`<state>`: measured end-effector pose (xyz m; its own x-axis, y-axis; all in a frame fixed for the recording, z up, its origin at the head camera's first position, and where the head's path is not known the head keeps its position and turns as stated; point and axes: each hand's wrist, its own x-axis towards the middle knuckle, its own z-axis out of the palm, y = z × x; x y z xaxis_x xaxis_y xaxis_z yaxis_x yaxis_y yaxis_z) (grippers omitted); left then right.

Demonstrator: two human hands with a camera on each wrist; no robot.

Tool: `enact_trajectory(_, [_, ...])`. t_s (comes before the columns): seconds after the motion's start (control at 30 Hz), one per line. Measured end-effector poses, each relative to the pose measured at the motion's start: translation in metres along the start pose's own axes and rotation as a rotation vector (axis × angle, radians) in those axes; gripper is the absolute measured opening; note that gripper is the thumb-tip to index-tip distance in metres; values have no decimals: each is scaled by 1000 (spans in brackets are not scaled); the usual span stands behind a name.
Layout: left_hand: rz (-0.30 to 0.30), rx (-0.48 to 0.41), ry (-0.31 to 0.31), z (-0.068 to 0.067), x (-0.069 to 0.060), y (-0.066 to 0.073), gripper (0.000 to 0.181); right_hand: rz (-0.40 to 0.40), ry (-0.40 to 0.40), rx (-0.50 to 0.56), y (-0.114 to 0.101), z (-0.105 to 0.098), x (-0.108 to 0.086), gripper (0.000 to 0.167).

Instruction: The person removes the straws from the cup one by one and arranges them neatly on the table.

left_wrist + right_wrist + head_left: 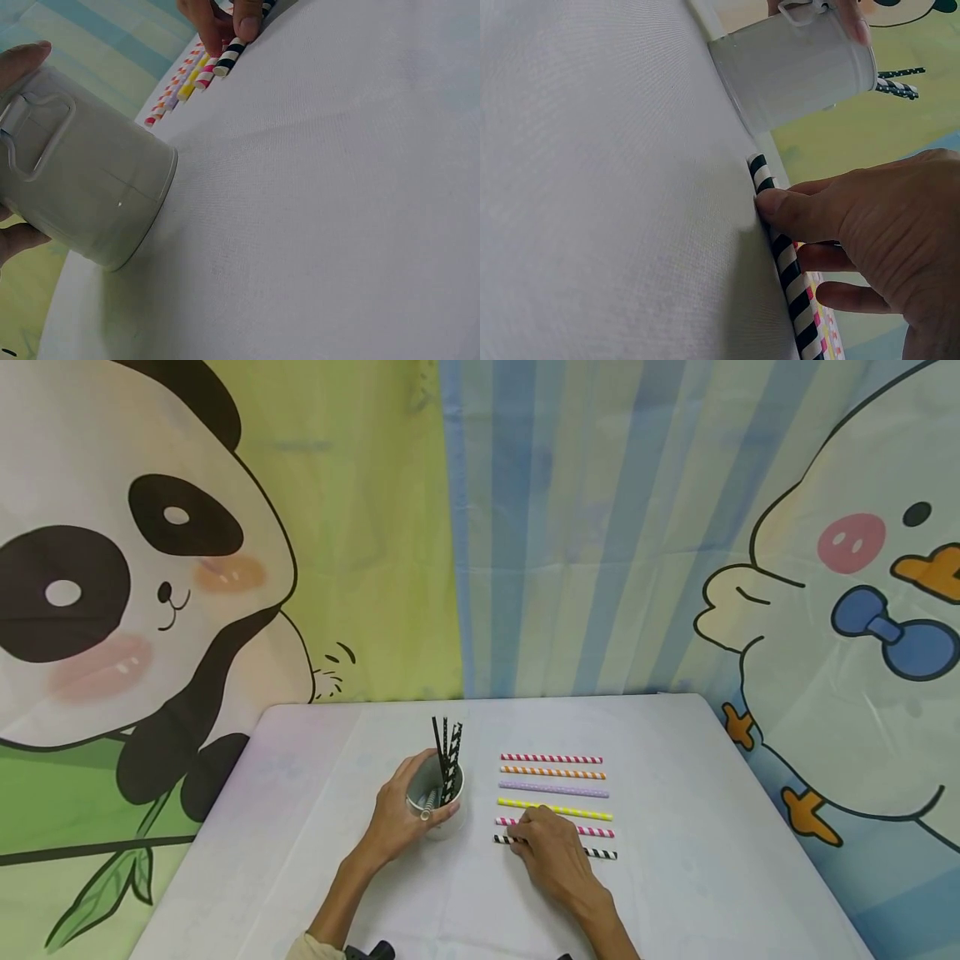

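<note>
My left hand grips a white cup around its rim, the thumb across the near side. Several black patterned straws lean inside it, with a greyish one lower down. In the right wrist view, the thumb and fingers of my right hand pinch the black-and-white striped straw, which lies nearest me in a row on the table. Beyond that straw lie a pink one, a yellow one, a purple one, an orange one and a red one.
A white cloth covers the table. Behind it hang a panda-print curtain at the left and a blue striped one with a white bird at the right.
</note>
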<state>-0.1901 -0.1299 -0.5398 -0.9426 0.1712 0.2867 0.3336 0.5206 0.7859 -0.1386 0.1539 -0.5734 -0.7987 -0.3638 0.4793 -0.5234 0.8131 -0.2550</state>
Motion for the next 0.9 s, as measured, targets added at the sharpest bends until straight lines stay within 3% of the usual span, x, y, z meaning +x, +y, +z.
enact_trajectory(0.17, [4,-1,1,0,0,-1,92,-15,24,15,0,-4,0,23])
enact_trajectory(0.37, [25,-2,8,-2,0,-1,92,-17,120,88,-4,-12,4,31])
enact_trajectory(0.5, [31,-8,4,-2,1,0,92,-10,212,212,-12,-18,15,36])
enact_trajectory(0.67, [36,-5,1,-1,1,-1,92,-21,327,442,-26,-22,32,39])
enact_trajectory(0.9, [57,6,-3,-2,1,-2,92,-35,345,586,-49,-20,50,41])
